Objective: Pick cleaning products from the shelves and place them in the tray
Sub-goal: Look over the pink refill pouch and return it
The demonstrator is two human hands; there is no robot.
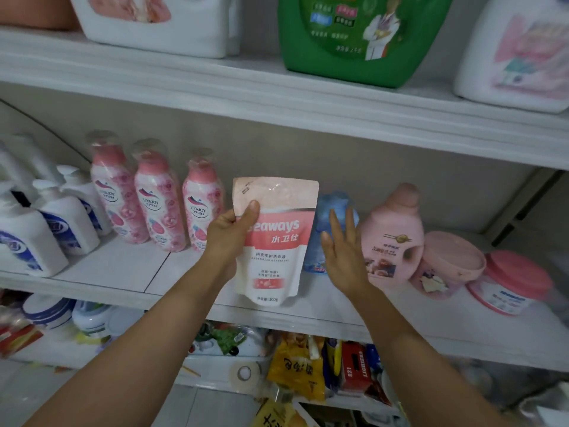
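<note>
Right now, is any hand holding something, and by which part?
The left hand grips the pink and white pouch by its upper left edge, with the thumb on the front. The right hand is open and holds nothing.

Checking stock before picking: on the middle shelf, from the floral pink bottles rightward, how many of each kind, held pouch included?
Floral pink bottles: 3
Pouch in left hand: 1
Blue bottle: 1
Pink jug: 1
Pink tubs: 2
Total: 8

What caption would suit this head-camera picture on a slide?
Left hand grips a pink-and-white detergent pouch before the shelf; the open right hand hovers beside it.
</note>
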